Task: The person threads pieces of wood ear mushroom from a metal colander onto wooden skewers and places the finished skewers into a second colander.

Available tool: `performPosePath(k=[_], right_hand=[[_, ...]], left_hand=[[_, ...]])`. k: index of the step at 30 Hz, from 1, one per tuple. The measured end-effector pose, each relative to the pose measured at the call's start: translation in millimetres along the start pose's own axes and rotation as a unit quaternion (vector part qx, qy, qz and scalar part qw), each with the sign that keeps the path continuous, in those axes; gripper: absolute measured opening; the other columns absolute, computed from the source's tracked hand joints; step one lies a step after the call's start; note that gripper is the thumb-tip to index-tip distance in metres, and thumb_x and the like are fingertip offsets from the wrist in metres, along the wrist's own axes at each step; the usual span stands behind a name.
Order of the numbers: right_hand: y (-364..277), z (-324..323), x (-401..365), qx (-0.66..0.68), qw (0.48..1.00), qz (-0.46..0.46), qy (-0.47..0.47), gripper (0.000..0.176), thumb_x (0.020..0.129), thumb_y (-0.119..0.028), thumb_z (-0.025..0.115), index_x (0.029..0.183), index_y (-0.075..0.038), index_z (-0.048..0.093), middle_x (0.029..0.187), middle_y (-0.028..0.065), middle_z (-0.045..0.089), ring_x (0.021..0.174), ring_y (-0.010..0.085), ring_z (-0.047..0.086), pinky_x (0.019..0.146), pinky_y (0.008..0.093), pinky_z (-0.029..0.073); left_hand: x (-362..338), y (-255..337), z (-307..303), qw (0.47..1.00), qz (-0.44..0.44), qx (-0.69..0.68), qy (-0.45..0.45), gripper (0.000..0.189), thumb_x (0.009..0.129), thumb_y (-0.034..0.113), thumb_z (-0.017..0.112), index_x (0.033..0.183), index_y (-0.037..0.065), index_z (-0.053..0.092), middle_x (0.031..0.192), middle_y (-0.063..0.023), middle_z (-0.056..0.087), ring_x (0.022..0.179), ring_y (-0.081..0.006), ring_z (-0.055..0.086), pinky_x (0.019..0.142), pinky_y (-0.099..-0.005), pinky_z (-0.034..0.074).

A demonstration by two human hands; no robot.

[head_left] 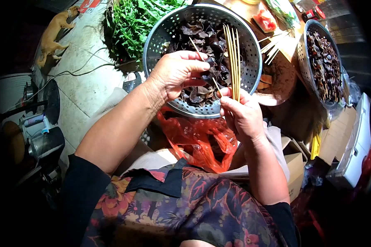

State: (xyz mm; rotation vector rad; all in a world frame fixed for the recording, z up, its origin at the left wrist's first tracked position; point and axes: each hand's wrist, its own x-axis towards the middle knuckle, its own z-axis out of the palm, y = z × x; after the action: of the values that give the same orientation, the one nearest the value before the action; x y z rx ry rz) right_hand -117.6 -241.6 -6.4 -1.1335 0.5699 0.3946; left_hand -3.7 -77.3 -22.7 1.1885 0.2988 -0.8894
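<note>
My left hand [179,74] is over a metal colander [150,53], its thumb and fingers closed on a dark piece of wood ear mushroom [208,70]. A thin bamboo skewer [217,85] leads up to that piece, and a pointed tip sticks out beyond my left fingers; both lie roughly in line. My right hand [243,113], at the colander's near rim, pinches the skewer's lower end. It also grips a bundle of several upright bamboo skewers [233,61]. Loose wood ear mushrooms [193,29] lie inside the colander.
At the right stands a second colander [303,61] with skewered dark pieces [323,61]. More skewers [276,45] rest beside a round board [282,84]. A red plastic bag [202,140] hangs below the colander. Leafy greens [132,24], a cable [80,73] and a lying dog [53,35] are leftward.
</note>
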Motion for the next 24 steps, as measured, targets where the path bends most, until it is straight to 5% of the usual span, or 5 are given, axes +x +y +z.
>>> performPosePath(k=[10,16,24], right_hand=[[-5.8,-0.9,-5.9,-0.02,0.998,0.061,0.017,0.016,0.084,-0.021,0.064,0.09,-0.007,0.059,0.062,0.0018,0.057,0.042,0.0069,0.049,0.037,0.0167,0.035],[1.1,-2.5,1.5,0.049,0.998,0.004,-0.028,0.034,0.086,-0.008,0.056,0.118,0.0,0.046,0.068,0.0054,0.058,0.049,0.0098,0.055,0.041,0.0197,0.045],[3.7,1.0,2.9,0.057,0.998,0.011,-0.004,0.02,0.086,-0.007,0.057,0.103,0.001,0.051,0.072,0.0047,0.056,0.056,0.0095,0.056,0.043,0.0203,0.046]], left_hand=[[10.2,21.8,-28.4,0.996,0.077,0.024,0.046,0.023,0.08,0.005,0.063,0.102,0.003,0.056,0.082,-0.0021,0.061,0.071,-0.0075,0.061,0.065,-0.0265,0.056],[-9.3,-4.6,4.2,0.997,-0.032,0.037,-0.061,0.026,0.077,0.003,0.066,0.101,0.0,0.056,0.091,-0.0085,0.062,0.08,-0.0179,0.062,0.073,-0.0327,0.053],[-8.8,-10.8,7.4,0.996,-0.028,0.069,-0.048,0.026,0.08,0.007,0.065,0.104,0.002,0.057,0.086,-0.0049,0.063,0.075,-0.0137,0.061,0.071,-0.0289,0.051]])
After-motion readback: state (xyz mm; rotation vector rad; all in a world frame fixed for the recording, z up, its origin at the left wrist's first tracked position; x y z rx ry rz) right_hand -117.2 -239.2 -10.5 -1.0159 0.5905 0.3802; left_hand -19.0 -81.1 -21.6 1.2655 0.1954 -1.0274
